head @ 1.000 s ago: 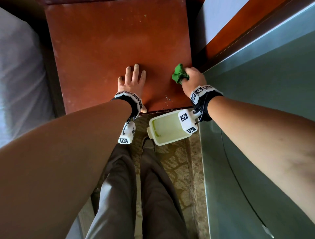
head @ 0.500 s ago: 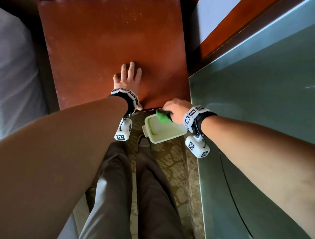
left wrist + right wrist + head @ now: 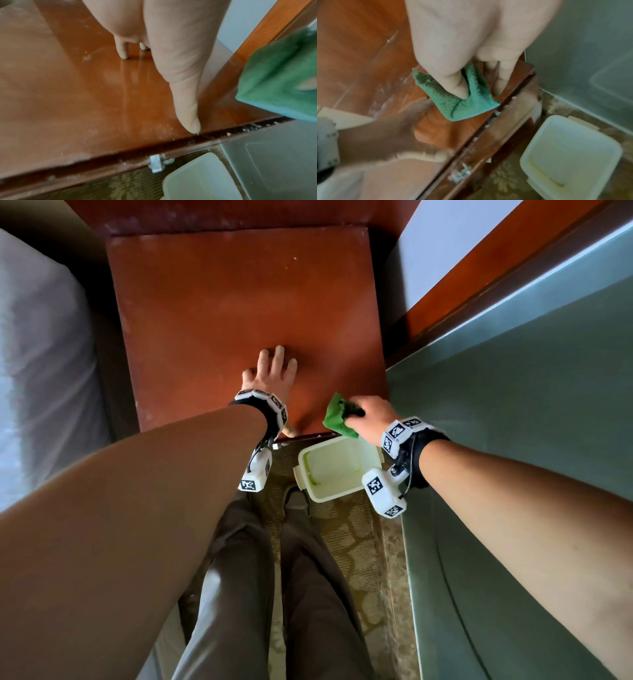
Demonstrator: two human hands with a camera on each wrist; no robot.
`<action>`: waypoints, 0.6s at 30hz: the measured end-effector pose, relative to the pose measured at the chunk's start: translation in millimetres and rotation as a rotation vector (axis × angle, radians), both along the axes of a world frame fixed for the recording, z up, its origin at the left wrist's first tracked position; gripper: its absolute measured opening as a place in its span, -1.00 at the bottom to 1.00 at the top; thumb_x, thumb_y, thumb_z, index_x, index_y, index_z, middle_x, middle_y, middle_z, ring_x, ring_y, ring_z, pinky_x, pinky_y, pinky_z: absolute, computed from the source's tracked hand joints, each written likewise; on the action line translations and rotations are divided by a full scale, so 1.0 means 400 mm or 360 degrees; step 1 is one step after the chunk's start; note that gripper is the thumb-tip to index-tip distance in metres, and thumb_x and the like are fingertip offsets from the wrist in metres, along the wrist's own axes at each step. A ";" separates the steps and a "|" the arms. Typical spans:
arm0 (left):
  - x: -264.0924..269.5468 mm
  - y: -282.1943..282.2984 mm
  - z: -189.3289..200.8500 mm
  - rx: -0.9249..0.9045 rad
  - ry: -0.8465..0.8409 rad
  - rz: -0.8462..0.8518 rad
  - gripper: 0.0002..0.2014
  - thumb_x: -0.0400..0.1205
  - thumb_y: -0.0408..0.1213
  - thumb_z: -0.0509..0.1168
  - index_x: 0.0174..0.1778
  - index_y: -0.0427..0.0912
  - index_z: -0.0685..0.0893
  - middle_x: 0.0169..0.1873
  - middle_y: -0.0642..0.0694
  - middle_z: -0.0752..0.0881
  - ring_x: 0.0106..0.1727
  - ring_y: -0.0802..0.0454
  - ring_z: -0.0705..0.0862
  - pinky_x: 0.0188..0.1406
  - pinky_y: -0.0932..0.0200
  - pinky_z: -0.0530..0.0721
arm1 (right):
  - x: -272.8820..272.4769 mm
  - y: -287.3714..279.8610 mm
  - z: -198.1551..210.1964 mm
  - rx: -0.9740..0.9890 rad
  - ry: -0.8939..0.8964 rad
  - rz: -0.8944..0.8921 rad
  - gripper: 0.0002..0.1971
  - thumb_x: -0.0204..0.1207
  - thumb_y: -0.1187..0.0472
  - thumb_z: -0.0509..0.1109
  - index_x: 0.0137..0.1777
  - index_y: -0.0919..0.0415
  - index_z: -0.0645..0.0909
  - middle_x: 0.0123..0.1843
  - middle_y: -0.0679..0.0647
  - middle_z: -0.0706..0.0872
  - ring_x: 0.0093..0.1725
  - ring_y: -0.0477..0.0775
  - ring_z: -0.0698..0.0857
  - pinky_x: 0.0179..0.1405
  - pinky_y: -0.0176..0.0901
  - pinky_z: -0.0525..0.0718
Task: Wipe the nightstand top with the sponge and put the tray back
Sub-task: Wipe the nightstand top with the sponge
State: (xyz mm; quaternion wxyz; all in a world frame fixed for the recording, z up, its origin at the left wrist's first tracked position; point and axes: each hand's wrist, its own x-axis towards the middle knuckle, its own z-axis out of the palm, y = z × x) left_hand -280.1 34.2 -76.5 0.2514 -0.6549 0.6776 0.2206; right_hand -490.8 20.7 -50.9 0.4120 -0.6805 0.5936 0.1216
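The right hand point(image 3: 371, 416) is gripping the green sponge point(image 3: 339, 416), folded between thumb and fingers, at the front right corner of the nightstand point(image 3: 239, 313), right by the front edge. The left hand point(image 3: 270, 371) is lying flat on the surface with fingers spread, holding nothing and apparently bracing. The tray point(image 3: 337, 467) is sitting on the carpet point(image 3: 342, 539) just below the front edge, under the sponge.

The step in hand looks like sweeping crumbs off the edge into the tray. To do it well, the sponge should be pressing flat rather than bunched, and pulling toward the edge in straight overlapping strokes that end directly above the tray, so nothing falls on the carpet. Pale specks are clinging in the groove point(image 3: 223, 135) under the front lip, so that seam probably needs a pass too.

The reddish wood is showing dusty streaks. A bed point(image 3: 37, 371) is standing to the left, a grey-green panel point(image 3: 513, 405) to the right.
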 end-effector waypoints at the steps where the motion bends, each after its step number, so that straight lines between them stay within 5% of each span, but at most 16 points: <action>1: 0.009 -0.013 0.017 0.0053 0.0047 -0.0006 0.45 0.06 0.33 0.64 0.71 -0.05 -0.11 0.70 -0.13 -0.20 0.70 -0.27 -0.10 0.47 -0.34 0.35 | 0.023 -0.013 0.012 -0.0009 -0.0025 -0.0056 -0.78 0.41 0.17 0.37 0.04 0.09 0.70 -0.04 0.07 0.80 -0.03 0.18 0.74 -0.06 -0.08 0.68; 4: 0.051 -0.047 0.048 0.0198 0.0228 0.0037 0.26 0.20 0.33 0.58 0.69 -0.09 0.07 0.69 -0.06 0.01 0.67 -0.21 0.05 0.46 -0.36 0.38 | 0.091 -0.047 0.052 -0.0024 -0.0089 -0.0129 -0.79 0.45 0.22 0.40 0.09 0.15 0.65 0.01 0.08 0.76 -0.01 0.15 0.71 -0.15 -0.20 0.52; 7: 0.097 -0.071 0.063 0.0143 0.0416 0.0233 0.03 0.35 0.22 0.52 0.66 -0.06 0.20 0.64 -0.07 0.25 0.66 -0.18 0.17 0.55 -0.25 0.36 | 0.149 -0.076 0.078 0.0038 -0.0231 -0.0279 -0.52 0.45 0.28 0.42 0.39 0.06 0.51 0.19 0.01 0.68 0.13 0.04 0.66 0.06 -0.21 0.57; 9: 0.135 -0.074 0.091 0.0079 0.0652 0.0513 -0.20 0.53 0.01 0.45 0.67 -0.02 0.26 0.62 -0.07 0.35 0.63 -0.15 0.31 0.56 -0.13 0.39 | 0.198 -0.091 0.091 0.0146 -0.0404 -0.0392 -0.35 0.43 0.36 0.42 0.49 -0.07 0.39 0.36 0.01 0.62 0.27 0.08 0.65 0.24 0.01 0.66; 11: 0.190 -0.083 0.111 0.0004 0.0985 0.0803 -0.42 0.62 -0.20 0.36 0.60 0.01 0.42 0.47 -0.06 0.57 0.45 -0.11 0.56 0.43 -0.02 0.56 | 0.269 -0.111 0.102 0.0204 -0.0510 -0.0486 -0.30 0.43 0.45 0.39 0.52 -0.09 0.37 0.40 0.06 0.60 0.29 0.16 0.66 0.20 0.19 0.71; 15: 0.266 -0.078 0.151 -0.0017 0.1586 0.1153 -0.42 0.54 -0.63 0.29 0.47 -0.11 0.59 0.29 -0.16 0.72 0.24 -0.09 0.71 0.22 -0.06 0.72 | 0.363 -0.137 0.140 0.0428 -0.0636 -0.0808 -0.44 0.50 0.56 0.32 0.47 0.13 0.45 0.32 0.20 0.62 0.20 0.26 0.68 0.11 0.22 0.74; 18: 0.324 -0.088 0.189 0.0116 0.1748 0.1140 -0.39 0.51 -0.70 0.32 0.47 -0.16 0.59 0.29 -0.16 0.71 0.17 -0.08 0.72 0.15 -0.07 0.74 | 0.418 -0.151 0.139 0.0607 -0.0657 -0.0951 -0.46 0.47 0.59 0.31 0.41 0.16 0.50 0.39 0.28 0.59 0.27 0.37 0.64 0.13 0.25 0.72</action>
